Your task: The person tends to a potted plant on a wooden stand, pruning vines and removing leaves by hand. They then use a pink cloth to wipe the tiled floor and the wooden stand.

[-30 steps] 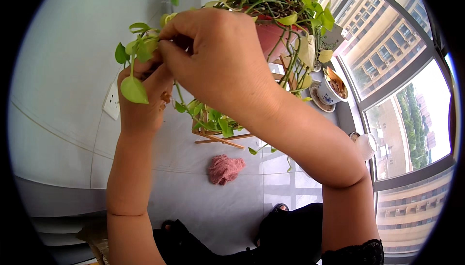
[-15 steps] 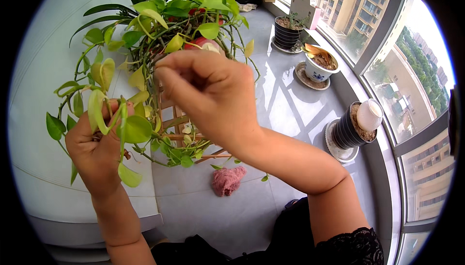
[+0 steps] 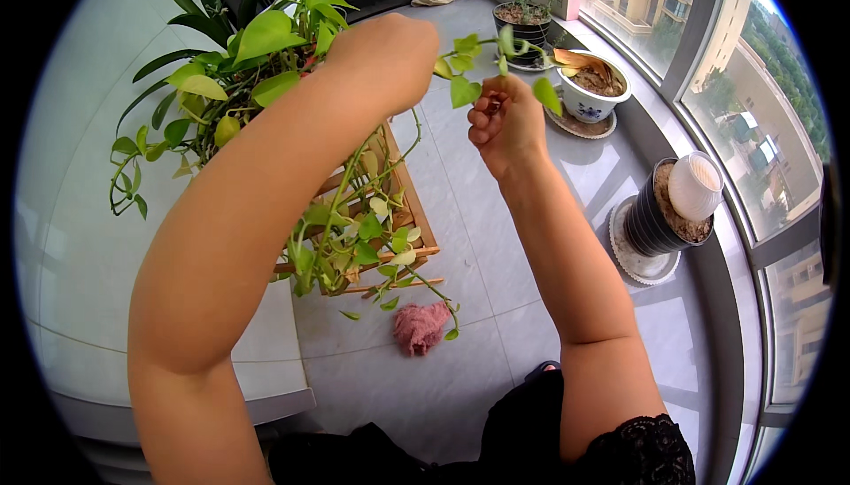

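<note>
A pothos (image 3: 266, 38) with trailing vines and green to yellowish leaves fills a wooden stand (image 3: 414, 206) left of centre. My right hand (image 3: 515, 124) is closed on a leafy pothos vine (image 3: 467, 62), thumb and forefinger pinching it while the other fingers curl. The vine stretches left toward my left hand (image 3: 390, 58), which is held over the plant with its back turned to me. That hand looks curled, but its fingertips and anything in them are hidden. My left forearm covers part of the foliage. More vines (image 3: 367, 228) hang down the stand's front.
A pink cloth (image 3: 420, 327) lies on the grey tiled floor near my feet. Along the window at right stand a black pot with a white cover (image 3: 660, 210), a white flowerpot (image 3: 589, 100) and a dark pot (image 3: 522, 29). A pale wall (image 3: 84, 246) borders the left.
My left hand has moved up and right across the plant. My right hand has swung right and now pinches a leafy vine. The wooden stand is less covered by hands and leaves.
</note>
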Tool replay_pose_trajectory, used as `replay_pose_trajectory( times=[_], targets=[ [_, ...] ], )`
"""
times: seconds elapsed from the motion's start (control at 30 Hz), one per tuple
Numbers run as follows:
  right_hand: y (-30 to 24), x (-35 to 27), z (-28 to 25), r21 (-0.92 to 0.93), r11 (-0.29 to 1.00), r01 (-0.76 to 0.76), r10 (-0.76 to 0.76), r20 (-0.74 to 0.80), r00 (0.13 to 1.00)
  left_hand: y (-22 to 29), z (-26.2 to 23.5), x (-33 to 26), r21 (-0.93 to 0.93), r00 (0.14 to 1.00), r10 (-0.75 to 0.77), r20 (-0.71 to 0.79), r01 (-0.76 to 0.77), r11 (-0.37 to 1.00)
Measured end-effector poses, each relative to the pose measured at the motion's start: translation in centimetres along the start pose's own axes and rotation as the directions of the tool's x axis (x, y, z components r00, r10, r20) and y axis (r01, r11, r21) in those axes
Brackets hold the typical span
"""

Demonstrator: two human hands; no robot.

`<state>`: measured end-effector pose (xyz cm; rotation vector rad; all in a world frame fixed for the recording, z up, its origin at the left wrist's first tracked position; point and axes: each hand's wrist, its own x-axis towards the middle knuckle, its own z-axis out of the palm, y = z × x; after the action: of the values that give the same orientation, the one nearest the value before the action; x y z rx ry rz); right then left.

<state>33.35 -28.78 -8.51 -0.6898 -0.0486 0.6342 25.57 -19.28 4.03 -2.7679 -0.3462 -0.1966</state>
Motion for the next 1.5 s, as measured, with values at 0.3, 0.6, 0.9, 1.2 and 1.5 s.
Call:
replay_pose_trajectory(
  times=[0.3, 0.6, 0.9, 1.2, 1.5],
  targets=[
    [2.6, 2.0, -1.2, -0.301, 0.948, -0.106, 0.16, 0.158, 0.975, 0.3, 2.6, 3.3, 0.478, 0.931, -0.136, 0.338, -0.045, 0.877],
    [5.0, 2.5, -1.5, -0.336, 0.925, -0.175, 0.217, 0.093, 0.972, 0.6, 4.7, 3.6, 0.327, 0.815, 0.105, 0.57, -0.342, 0.881],
    [6.0, 2.4, -2.2, -0.334, 0.917, -0.218, 0.219, -0.035, 0.975, -1.2, -3.4, -0.5, 0.054, 0.906, 0.418, 0.072, -0.422, 0.905],
    [5.5, 1.0, -2.9, -0.255, 0.946, -0.2, 0.192, -0.054, 0.98, -3.6, -3.1, -15.8, -0.166, 0.858, 0.257, -0.445, -0.361, 0.918],
    [10.1, 0.7, -11.8, -0.385, 0.804, -0.453, 0.271, -0.441, 0.856, -2.7, 11.9, -29.9, -0.974, 0.964, 0.166, 0.206, 0.187, 0.126]
  ],
)
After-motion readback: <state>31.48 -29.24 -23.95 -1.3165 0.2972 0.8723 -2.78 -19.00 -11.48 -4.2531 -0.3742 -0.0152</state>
